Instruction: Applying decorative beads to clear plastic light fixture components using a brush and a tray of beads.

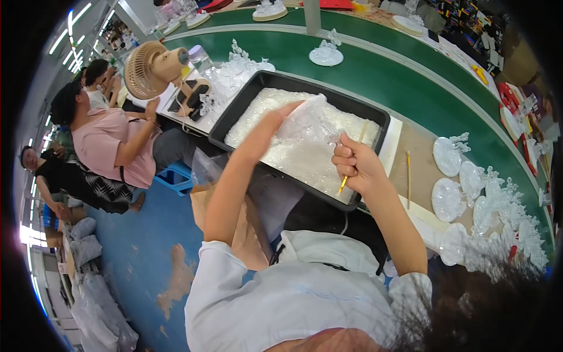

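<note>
Over a black tray (220,126) of white glittery grains, a clear plastic ornament with a round base (305,123) is held tilted. My right hand (356,163) is closed around the ornament's narrow end. The same hand also grips a thin yellow-handled paintbrush (344,183), which slants down toward the tray's near edge. My left hand (277,128) lies against the left rim of the base, its fingers stretched out along it and slightly smeared. Part of those fingers is hidden by the ornament.
Another thin yellow stick (409,179) lies on the board right of the tray. Many clear ornaments (448,199) crowd the right side; more (237,67) stand beyond the tray. A beige fan (153,67) is at left. One ornament (326,54) sits on the green belt (375,61). A seated person (111,132) works at left.
</note>
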